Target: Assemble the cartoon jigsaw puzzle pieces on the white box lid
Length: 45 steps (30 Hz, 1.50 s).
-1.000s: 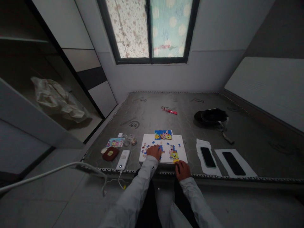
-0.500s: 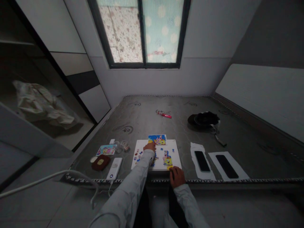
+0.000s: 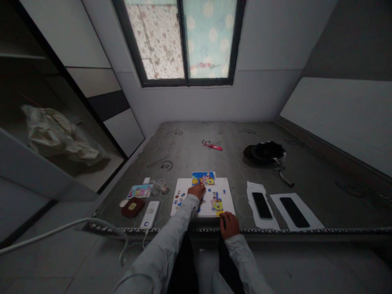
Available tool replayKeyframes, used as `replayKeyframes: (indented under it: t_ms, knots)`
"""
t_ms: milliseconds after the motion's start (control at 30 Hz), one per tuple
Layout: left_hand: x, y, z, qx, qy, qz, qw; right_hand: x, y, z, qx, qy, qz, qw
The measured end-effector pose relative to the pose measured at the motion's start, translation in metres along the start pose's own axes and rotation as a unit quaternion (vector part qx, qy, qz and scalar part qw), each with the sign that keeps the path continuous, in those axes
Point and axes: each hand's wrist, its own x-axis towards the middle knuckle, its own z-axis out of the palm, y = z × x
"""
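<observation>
A white board (image 3: 180,188) lies at the bed's near edge with jigsaw pieces on it. My left hand (image 3: 197,191) reaches over its middle, fingertips pinched together just below a picture card (image 3: 203,178); anything between them is too small to name. Partly under that hand are some joined pieces. A joined yellow and pink puzzle section (image 3: 217,202) lies right of it. My right hand (image 3: 229,225) curls over the board's near right edge, its fingertips by a yellow part of the puzzle. Loose blue pieces (image 3: 209,190) sit near the card, and several loose pieces (image 3: 179,200) are spread at the left.
Left of the board are a white power bank (image 3: 150,214) with a cable, a brown pouch (image 3: 132,207), a colourful card (image 3: 140,191) and clear containers (image 3: 163,187). Two phones (image 3: 262,205) rest on white sheets at the right. A black cap (image 3: 265,152) and red keychain (image 3: 213,145) lie farther back.
My left hand has shifted slightly right and its fingers have drawn together, away from the picture card. My right hand stays at the board's near edge. The camera view has moved a little.
</observation>
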Motion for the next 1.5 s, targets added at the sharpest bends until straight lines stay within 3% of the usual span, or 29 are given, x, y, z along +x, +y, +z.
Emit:
replayKeyframes:
  t_ms: [433,867,1500]
  knots:
    - [0.004,-0.034,-0.016,0.011,0.002,-0.02,1.0,-0.001,0.001,0.003,-0.003,0.012,-0.007,1.0]
    - [0.013,-0.006,0.002,0.008,-0.041,-0.023,0.999,0.0,0.0,0.0,-0.006,0.004,0.0,1.0]
    - [0.02,-0.001,0.007,-0.011,-0.038,0.016,0.999,0.0,0.002,0.002,-0.01,0.007,-0.004,1.0]
